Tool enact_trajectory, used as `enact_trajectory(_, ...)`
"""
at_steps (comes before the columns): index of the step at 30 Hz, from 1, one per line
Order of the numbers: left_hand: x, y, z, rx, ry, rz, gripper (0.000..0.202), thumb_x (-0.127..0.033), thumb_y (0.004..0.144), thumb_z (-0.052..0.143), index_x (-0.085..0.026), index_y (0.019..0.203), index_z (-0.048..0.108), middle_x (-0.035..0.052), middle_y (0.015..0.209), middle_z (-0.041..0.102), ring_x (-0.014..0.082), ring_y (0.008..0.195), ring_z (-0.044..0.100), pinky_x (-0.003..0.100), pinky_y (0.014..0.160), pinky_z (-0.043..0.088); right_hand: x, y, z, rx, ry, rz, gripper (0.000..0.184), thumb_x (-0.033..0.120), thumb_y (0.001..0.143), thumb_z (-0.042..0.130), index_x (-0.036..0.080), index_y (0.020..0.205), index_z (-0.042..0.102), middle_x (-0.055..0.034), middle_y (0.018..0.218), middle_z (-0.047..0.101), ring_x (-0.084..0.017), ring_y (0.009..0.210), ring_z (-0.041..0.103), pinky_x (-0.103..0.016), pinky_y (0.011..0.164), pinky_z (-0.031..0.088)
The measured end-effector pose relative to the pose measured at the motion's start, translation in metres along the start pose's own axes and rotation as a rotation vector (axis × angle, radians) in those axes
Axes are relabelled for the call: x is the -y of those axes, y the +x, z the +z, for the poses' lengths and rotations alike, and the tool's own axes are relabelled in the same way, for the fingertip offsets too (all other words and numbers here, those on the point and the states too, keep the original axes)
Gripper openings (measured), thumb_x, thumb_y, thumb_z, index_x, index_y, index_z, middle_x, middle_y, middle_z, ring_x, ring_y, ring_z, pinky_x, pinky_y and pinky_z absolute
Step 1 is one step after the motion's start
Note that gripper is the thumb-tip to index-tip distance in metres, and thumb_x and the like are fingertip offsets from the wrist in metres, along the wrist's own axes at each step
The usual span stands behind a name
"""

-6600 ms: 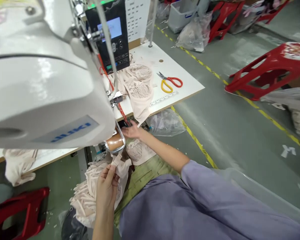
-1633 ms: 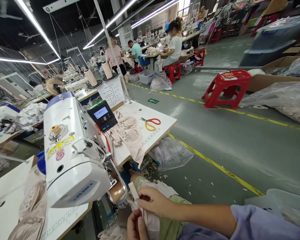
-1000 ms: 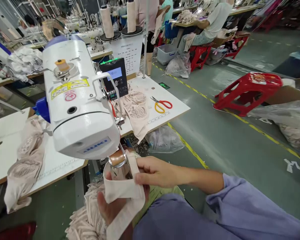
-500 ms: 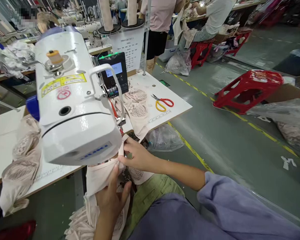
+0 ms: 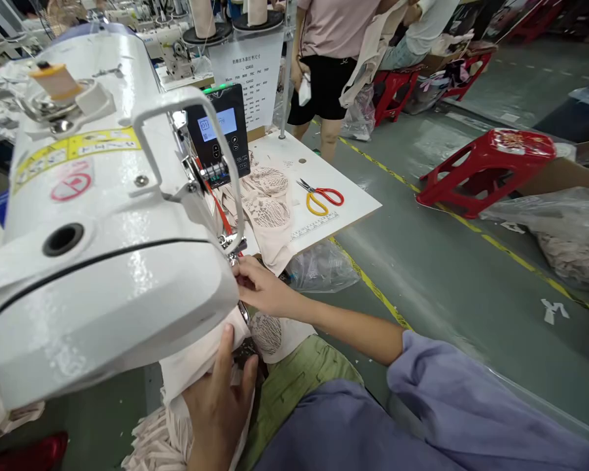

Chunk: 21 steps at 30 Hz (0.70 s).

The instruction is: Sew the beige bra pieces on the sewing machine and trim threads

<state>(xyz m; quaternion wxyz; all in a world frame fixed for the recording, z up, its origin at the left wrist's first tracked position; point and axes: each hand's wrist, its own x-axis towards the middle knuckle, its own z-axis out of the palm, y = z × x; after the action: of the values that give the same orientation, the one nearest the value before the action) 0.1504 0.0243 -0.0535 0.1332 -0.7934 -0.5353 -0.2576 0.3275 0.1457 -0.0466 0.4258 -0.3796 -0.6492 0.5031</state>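
A beige bra (image 5: 196,358) hangs at the sewing end of a white sewing machine (image 5: 108,288). My left hand (image 5: 218,405) is on its cloth, index finger stretched along the top and thumb apart; the other fingers are hidden, and the cloth appears held against them. Beside the machine head, my right hand (image 5: 265,288) has its fingers curled together near small metal parts (image 5: 233,248). Whatever lies in those fingertips is hidden. The needle is out of sight behind the machine head. A lace cup (image 5: 266,332) lies near my lap.
Yellow-and-red scissors (image 5: 319,196) and more lace bras (image 5: 269,212) lie on the white table (image 5: 343,176). A control screen (image 5: 218,134) stands behind the machine's handle. A red stool (image 5: 491,170) is on the floor at right. A person (image 5: 334,39) stands behind the table.
My right hand has left the bra's edge and moved slightly up to the metal parts. The machine looks larger and further left. The standing person now holds a long beige cloth.
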Motion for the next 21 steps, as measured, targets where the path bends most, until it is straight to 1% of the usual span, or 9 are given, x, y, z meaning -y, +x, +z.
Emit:
enact_trajectory(2,-0.001,0.0,-0.002,-0.021,0.009,-0.008,0.05,-0.036,0.084,0.071,-0.012,0.127,0.062,0.0248,0.109,0.072,0.0425,0.103,0.069,0.056,0.094,0.049,0.003,0.005,-0.003,0.007,-0.139,-0.131,0.011,0.027,0.088,0.062,0.016,0.087,0.06,-0.0064,0.105,0.049,-0.017,0.093,0.049,-0.031,0.084,0.045)
enact_trajectory(4,-0.003,0.002,-0.003,-0.02,-0.002,-0.018,0.051,-0.035,0.084,0.07,-0.011,0.129,0.061,0.0245,0.107,0.073,0.0415,0.101,0.07,0.056,0.095,0.048,0.006,0.009,-0.004,0.034,-0.202,-0.188,0.008,0.022,0.088,0.062,0.016,0.082,0.061,-0.0071,0.105,0.051,-0.019,0.099,0.05,-0.033,0.09,0.045)
enact_trajectory(7,-0.007,0.006,0.0,0.032,-0.027,-0.047,0.054,-0.035,0.087,0.067,-0.012,0.135,0.055,0.0213,0.105,0.075,0.0387,0.099,0.071,0.056,0.096,0.048,0.009,0.014,-0.005,0.08,-0.188,-0.199,0.008,0.017,0.086,0.063,0.016,0.078,0.061,-0.0072,0.106,0.054,-0.019,0.102,0.053,-0.033,0.093,0.044)
enact_trajectory(9,-0.01,0.008,0.003,0.073,-0.013,-0.082,0.055,-0.037,0.088,0.065,-0.015,0.137,0.054,0.0218,0.111,0.073,0.0405,0.103,0.07,0.059,0.095,0.048,0.008,0.016,-0.005,0.094,-0.147,-0.2,0.009,0.018,0.085,0.064,0.015,0.077,0.062,-0.0072,0.108,0.055,-0.019,0.102,0.054,-0.032,0.093,0.044)
enact_trajectory(13,-0.011,0.009,0.002,0.102,0.011,-0.119,0.052,-0.037,0.089,0.064,-0.016,0.136,0.056,0.023,0.118,0.07,0.0432,0.108,0.067,0.06,0.091,0.05,-0.002,0.028,-0.013,0.052,-0.051,-0.196,0.015,0.029,0.087,0.065,0.016,0.079,0.065,-0.0048,0.098,0.061,-0.018,0.093,0.059,-0.032,0.087,0.046)
enact_trajectory(16,-0.008,0.003,0.0,0.11,0.042,-0.114,0.052,-0.036,0.09,0.062,-0.019,0.138,0.054,0.0219,0.117,0.071,0.0433,0.109,0.067,0.059,0.088,0.053,-0.012,0.055,-0.034,-0.143,-0.04,-0.129,0.024,0.041,0.087,0.063,0.017,0.084,0.064,-0.0033,0.091,0.062,-0.017,0.085,0.06,-0.033,0.082,0.048)
enact_trajectory(18,-0.003,-0.001,0.002,0.097,0.068,-0.11,0.055,-0.034,0.089,0.063,-0.021,0.141,0.052,0.0217,0.118,0.07,0.0437,0.113,0.065,0.059,0.089,0.053,-0.017,0.085,-0.055,-0.373,-0.077,-0.078,0.034,0.046,0.081,0.068,0.018,0.1,0.061,-0.0065,0.105,0.062,-0.019,0.092,0.06,-0.034,0.084,0.049)
enact_trajectory(20,0.001,0.0,0.007,0.05,0.057,-0.118,0.062,-0.029,0.087,0.065,-0.024,0.146,0.047,0.0216,0.122,0.069,0.0432,0.118,0.062,0.06,0.093,0.052,-0.017,0.121,-0.078,-0.581,-0.133,-0.072,0.059,0.046,0.072,0.076,0.019,0.119,0.054,-0.0123,0.127,0.054,-0.023,0.108,0.058,-0.039,0.093,0.049)
enact_trajectory(21,0.003,0.002,0.011,0.024,0.032,-0.115,0.068,-0.027,0.086,0.066,-0.026,0.15,0.042,0.0206,0.125,0.067,0.042,0.12,0.061,0.06,0.096,0.051,-0.015,0.139,-0.09,-0.639,-0.164,-0.092,0.07,0.045,0.069,0.079,0.018,0.126,0.05,-0.0144,0.134,0.05,-0.026,0.116,0.055,-0.041,0.099,0.046)
